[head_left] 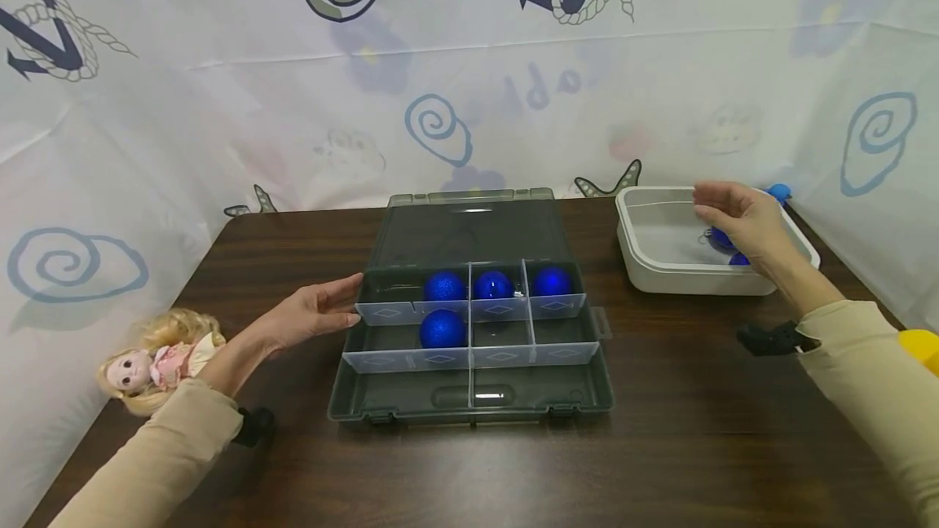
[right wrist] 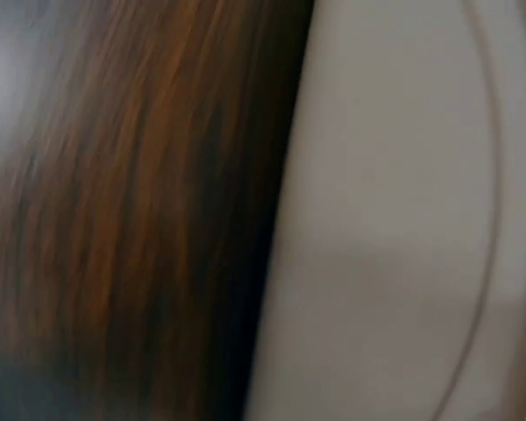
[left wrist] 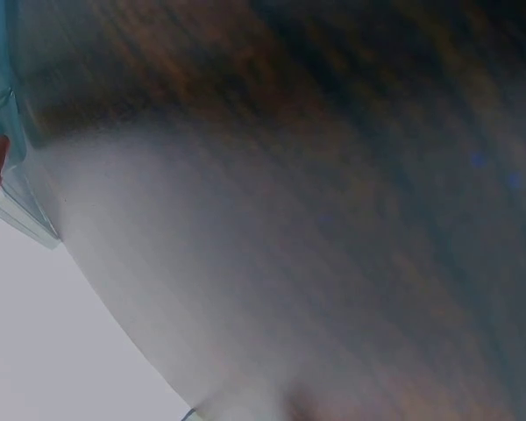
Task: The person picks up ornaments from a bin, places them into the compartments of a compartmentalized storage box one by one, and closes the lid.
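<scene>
An open case of dark see-through plastic (head_left: 411, 389) lies in the middle of the table, its lid (head_left: 469, 231) folded back. Three blue balls sit in its back row: a glittery ball (head_left: 444, 287), a shiny ball (head_left: 493, 285) and another ball (head_left: 552, 282). One more glittery ball (head_left: 443, 329) lies in the middle row's left compartment. My left hand (head_left: 311, 314) touches the case's left edge with nearly straight fingers. Over the white basin (head_left: 697, 279) hovers my right hand (head_left: 744, 222), fingers loosely bent, with nothing visible in them. Below it are blue balls (head_left: 721, 239), partly hidden.
A blonde doll (head_left: 172, 357) in a pink dress lies by my left forearm. Behind the basin shows a small light-blue object (head_left: 779, 192). A yellow object (head_left: 920, 347) is at the right edge. A printed white curtain (head_left: 469, 63) hangs behind the dark wooden table (head_left: 682, 430).
</scene>
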`<state>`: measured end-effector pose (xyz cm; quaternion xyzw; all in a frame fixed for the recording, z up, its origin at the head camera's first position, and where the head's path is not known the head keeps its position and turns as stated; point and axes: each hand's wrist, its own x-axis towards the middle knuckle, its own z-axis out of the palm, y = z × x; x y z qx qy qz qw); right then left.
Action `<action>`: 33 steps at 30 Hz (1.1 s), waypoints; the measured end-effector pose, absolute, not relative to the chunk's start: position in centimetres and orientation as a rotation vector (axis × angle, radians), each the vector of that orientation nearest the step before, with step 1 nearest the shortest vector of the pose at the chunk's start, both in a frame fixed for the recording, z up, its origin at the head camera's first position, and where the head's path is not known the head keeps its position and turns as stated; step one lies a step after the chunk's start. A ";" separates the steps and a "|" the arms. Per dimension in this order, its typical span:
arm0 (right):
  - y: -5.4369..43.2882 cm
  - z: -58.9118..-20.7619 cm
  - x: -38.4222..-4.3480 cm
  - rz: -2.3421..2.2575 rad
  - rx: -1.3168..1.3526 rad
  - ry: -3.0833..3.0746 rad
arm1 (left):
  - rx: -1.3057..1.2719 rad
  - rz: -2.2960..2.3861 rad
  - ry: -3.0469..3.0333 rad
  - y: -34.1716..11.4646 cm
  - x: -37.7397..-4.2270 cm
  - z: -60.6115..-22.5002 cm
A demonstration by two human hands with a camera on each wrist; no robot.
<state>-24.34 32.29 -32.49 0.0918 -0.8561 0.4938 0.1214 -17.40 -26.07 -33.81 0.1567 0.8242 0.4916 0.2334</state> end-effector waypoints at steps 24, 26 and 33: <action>35.4 -32.8 -25.5 1.378 -0.385 -2.725 | 0.427 1.369 2.245 -26.0 -17.4 -33.8; 35.4 -32.9 -25.6 1.363 -0.402 -2.732 | 0.428 1.366 2.248 -26.0 -17.4 -33.8; 35.6 -33.3 -25.8 1.375 -0.414 -2.740 | 0.429 1.362 2.244 -26.0 -17.3 -33.8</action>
